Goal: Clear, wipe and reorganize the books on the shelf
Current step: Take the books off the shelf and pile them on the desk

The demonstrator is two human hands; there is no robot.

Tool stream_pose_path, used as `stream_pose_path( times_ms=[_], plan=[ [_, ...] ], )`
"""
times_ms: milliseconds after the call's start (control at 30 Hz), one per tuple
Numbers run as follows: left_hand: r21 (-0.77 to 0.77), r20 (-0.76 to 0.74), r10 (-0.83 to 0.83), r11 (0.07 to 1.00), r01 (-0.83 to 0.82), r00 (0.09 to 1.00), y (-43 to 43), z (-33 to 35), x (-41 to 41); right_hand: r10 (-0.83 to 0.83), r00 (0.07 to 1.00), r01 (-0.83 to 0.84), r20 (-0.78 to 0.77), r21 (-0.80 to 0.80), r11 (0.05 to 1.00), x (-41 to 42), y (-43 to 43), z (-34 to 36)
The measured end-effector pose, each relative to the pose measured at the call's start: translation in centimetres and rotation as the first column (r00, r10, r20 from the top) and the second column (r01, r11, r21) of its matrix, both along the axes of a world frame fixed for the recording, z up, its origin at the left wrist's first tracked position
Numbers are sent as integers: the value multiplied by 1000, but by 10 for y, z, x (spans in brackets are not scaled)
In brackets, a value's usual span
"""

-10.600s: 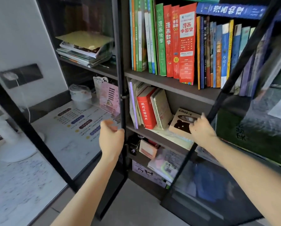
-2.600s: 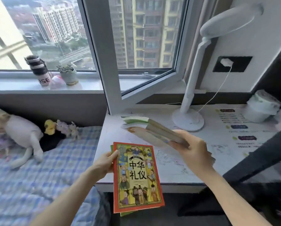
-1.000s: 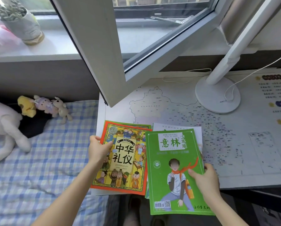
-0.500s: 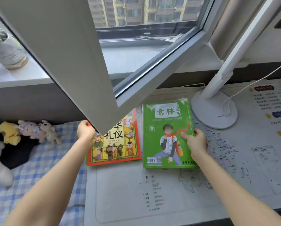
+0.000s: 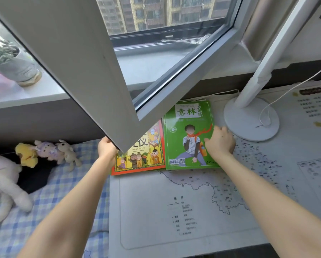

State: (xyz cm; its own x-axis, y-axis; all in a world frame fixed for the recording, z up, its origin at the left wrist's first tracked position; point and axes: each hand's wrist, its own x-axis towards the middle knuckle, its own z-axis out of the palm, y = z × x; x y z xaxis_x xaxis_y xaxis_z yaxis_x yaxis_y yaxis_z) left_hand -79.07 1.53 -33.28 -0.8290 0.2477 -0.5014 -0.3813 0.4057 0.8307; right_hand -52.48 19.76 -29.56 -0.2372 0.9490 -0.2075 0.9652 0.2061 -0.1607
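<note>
Just left of the lamp base, the green magazine and picture book lie flat side by side; they look thin, light and bendy, best held by an edge. The stretched right hand rests flat on the magazine; the window frame hides the fingers of the left hand, so I cannot tell its hold.

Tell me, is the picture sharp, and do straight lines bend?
Head view: soft daylight, no glare; window frame and lamp pole lean apart, wide-angle effect; the title on the green book reads clearly, small print on the desk mat is blurred.
</note>
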Motion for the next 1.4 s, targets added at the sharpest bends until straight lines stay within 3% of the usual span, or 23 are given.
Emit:
stream_pose_path(
  times_ms=[267, 500, 600, 700, 833, 900, 1000, 1167, 1267, 1400],
  plan=[
    [-116, 28, -62, 991, 65, 998, -30, -23, -12, 12, 994, -21, -113, -77, 997, 30, -47, 24],
    [-112, -11, -51, 992, 50, 999, -33, 63, 45, 15, 985, -28, -172, -70, 997, 70, -81, 71],
    [-114, 58, -61, 991, 67, 996, -35, 81, 63, 39, 975, -58, -221, -81, 995, 95, -95, 100],
    [-234, 87, -260, 933, 274, 962, -39, 97, 106, 44, 951, -82, -307, -112, 990, 138, -114, 136],
    [-269, 199, -560, 758, 594, 804, -41, 128, 193, 71, 898, -131, -435, -110, 985, 211, -147, 184],
    [-223, 170, -748, 605, 765, 641, -37, 152, 246, 93, 875, -154, -475, -92, 984, 254, -167, 209],
    [-134, 76, -944, 311, 941, 323, -32, 205, 345, 83, 848, -115, -524, -29, 993, 332, -205, 248],
    [30, -139, -983, -128, 991, -123, -49, 295, 510, 16, 796, 55, -605, 99, 994, 458, -266, 301],
    [118, -257, -940, -263, 958, -227, -56, 336, 592, -50, 782, 237, -621, 222, 946, 523, -293, 327],
    [264, -383, -902, -315, 912, -201, -46, 387, 682, -143, 716, 507, -684, 367, 780, 605, -318, 364]
  ],
)
